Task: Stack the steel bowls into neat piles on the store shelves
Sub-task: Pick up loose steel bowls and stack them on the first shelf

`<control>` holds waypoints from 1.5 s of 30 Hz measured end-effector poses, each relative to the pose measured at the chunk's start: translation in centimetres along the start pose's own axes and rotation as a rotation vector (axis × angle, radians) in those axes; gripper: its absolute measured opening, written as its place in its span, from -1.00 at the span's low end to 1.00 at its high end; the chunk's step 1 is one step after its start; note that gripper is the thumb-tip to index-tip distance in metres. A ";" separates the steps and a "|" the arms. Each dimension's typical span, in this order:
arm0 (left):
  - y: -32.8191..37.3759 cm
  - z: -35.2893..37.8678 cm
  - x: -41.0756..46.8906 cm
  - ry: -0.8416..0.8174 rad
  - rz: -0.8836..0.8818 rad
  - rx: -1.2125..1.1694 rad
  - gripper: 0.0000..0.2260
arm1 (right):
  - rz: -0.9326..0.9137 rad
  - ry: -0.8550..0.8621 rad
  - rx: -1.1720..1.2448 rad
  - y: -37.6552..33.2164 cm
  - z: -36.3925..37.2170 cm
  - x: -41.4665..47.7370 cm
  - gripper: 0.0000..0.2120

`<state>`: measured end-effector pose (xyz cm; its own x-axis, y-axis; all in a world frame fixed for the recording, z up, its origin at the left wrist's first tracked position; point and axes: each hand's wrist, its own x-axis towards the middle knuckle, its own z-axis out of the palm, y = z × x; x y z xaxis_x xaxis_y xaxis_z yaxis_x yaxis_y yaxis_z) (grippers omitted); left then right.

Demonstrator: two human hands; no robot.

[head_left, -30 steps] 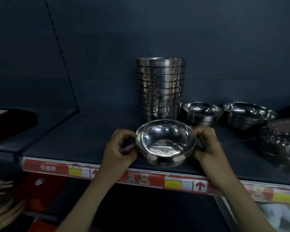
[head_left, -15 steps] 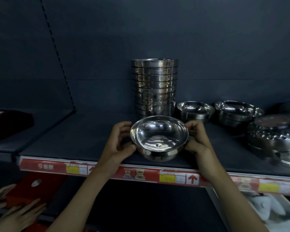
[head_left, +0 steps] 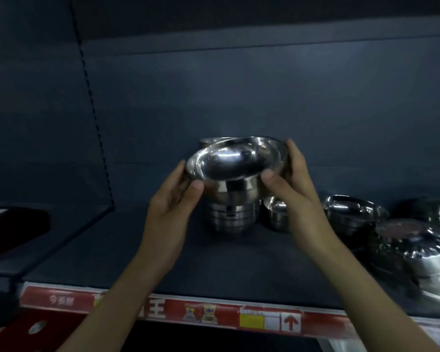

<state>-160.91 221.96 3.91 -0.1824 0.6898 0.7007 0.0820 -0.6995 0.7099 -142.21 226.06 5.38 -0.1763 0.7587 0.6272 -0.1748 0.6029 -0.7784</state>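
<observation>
- The steel bowl [head_left: 235,162] is tilted, its mouth facing the viewer, and is held right at the top of the tall stack [head_left: 230,217] on the shelf [head_left: 112,250]. It looks not yet nested.
- The left hand [head_left: 172,199] and right hand [head_left: 296,191] each grip it, thumbs under the rim in front and fingers curled behind.
- One pile is built. Judging by what lies loose, several bowls remain to be sorted.
- At 3 o'clock of the stack sit a small bowl [head_left: 277,214], a wider bowl [head_left: 351,214] and embossed bowls [head_left: 417,252].
- A dark red box [head_left: 13,224] lies at 9 o'clock and a red price strip [head_left: 214,313] at 6 o'clock. Nothing blocks the stack top.
</observation>
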 end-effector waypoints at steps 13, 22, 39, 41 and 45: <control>0.3 0.2 13.7 -0.105 0.032 0.130 -0.81 | 0.030 -0.012 -0.203 -1.6 0.7 12.4 -0.09; -4.7 0.2 16.5 -0.135 -0.143 0.254 -0.76 | 0.202 -0.017 -0.163 2.1 0.6 14.7 0.15; -7.6 0.3 13.7 -0.121 -0.213 0.256 -0.72 | 0.286 -0.032 -0.251 4.7 0.0 12.5 -0.40; -6.8 1.1 12.2 -0.002 -0.182 0.276 -0.71 | 0.266 -0.008 -0.308 4.1 -0.3 11.2 -0.51; -4.9 4.0 7.4 0.291 -0.006 0.375 -0.59 | 0.175 0.198 -0.396 2.7 -2.5 6.6 -0.39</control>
<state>-158.70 231.28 5.87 -0.4465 0.5753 0.6853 0.4181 -0.5429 0.7283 -141.43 233.27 7.38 0.0244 0.8667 0.4982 0.2306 0.4801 -0.8464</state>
